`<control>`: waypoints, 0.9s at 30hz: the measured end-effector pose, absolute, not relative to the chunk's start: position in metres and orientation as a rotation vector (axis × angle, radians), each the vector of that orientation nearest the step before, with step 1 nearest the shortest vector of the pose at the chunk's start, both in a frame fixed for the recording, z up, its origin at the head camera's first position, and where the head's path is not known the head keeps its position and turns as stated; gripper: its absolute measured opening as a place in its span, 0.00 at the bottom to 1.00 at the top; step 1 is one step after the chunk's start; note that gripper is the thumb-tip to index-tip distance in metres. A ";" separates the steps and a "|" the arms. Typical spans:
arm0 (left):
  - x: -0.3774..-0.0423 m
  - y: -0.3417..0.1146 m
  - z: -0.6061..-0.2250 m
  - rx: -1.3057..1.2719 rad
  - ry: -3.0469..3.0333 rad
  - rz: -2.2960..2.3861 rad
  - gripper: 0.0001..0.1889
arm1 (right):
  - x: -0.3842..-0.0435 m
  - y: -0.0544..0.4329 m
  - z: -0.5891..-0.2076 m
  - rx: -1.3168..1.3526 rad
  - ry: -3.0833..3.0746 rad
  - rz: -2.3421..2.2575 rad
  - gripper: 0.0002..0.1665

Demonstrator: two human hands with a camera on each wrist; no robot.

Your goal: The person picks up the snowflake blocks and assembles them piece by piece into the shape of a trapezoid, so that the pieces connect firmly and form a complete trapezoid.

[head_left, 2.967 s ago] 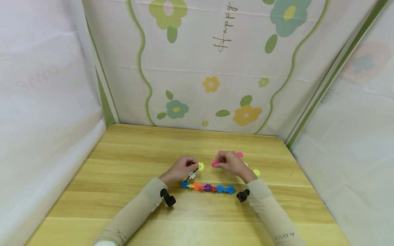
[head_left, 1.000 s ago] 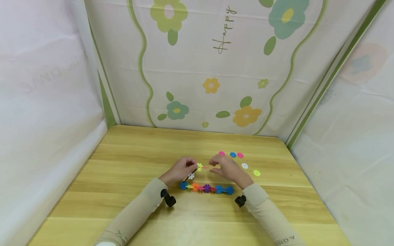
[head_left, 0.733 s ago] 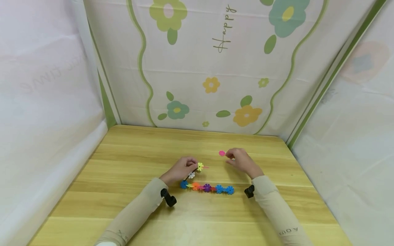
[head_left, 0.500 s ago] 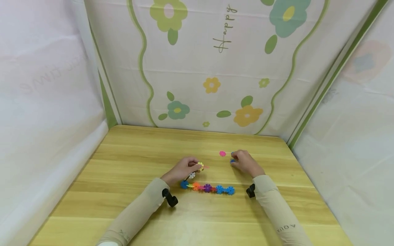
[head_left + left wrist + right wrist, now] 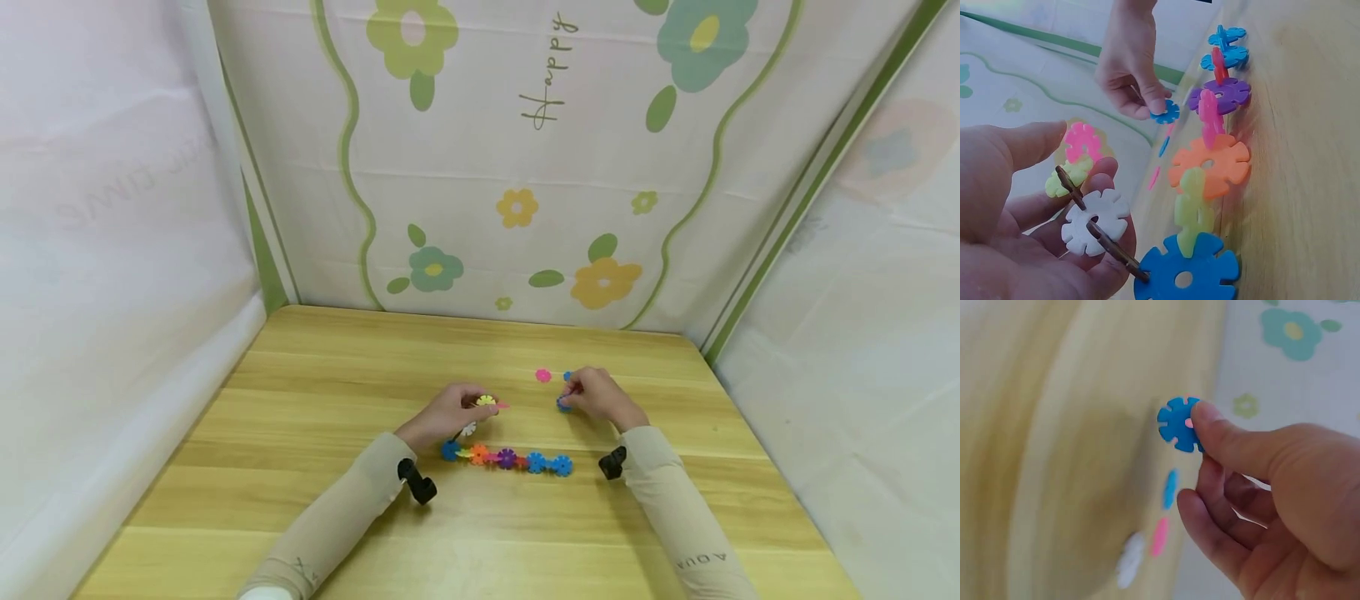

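Note:
My left hand (image 5: 444,417) holds the free end of a chain of notched plastic snowflake discs. In the left wrist view that end has a pink disc (image 5: 1083,142), a yellow disc (image 5: 1067,177), a white disc (image 5: 1095,222) and brown discs (image 5: 1113,250). It links to a large-looking blue disc (image 5: 1188,269), where the chain turns along the table through yellow, orange (image 5: 1213,165), pink, purple (image 5: 1232,95), red and blue discs. My right hand (image 5: 604,398) pinches a loose blue disc (image 5: 1177,425) between thumb and fingers, a little above the table and apart from the chain.
Loose discs lie beyond and beside my right hand: a pink one (image 5: 543,376), a blue one (image 5: 567,377) and, in the right wrist view, a white one (image 5: 1130,560). The wooden table (image 5: 375,517) meets flower-printed fabric (image 5: 450,150) at its back edge.
The pink disc my right hand held is now joined to the yellow disc at the chain's end. My right hand let go, moved right and picked up a blue disc. The left hand stayed in place.

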State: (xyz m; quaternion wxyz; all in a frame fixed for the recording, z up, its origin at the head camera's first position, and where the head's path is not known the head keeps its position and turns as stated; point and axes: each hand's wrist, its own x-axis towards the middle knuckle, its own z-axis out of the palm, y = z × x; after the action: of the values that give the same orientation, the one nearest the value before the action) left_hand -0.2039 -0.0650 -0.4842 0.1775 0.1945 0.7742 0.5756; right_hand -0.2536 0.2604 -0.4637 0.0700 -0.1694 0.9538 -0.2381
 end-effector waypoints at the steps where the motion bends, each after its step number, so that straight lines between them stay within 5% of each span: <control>1: -0.204 -0.065 -0.484 0.547 2.190 1.626 0.20 | -0.252 0.257 -0.461 -0.516 2.853 -0.746 0.06; 27: -0.204 -0.064 -0.483 0.568 2.223 1.600 0.16 | -0.222 0.203 -0.451 -0.795 2.577 -1.182 0.06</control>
State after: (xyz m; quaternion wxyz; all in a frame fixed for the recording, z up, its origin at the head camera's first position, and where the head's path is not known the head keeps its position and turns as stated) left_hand -0.2043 -0.0638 -0.4833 0.1716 0.2001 0.7830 0.5635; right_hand -0.2216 0.2034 -0.4507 0.0986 -0.2688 0.8709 -0.3994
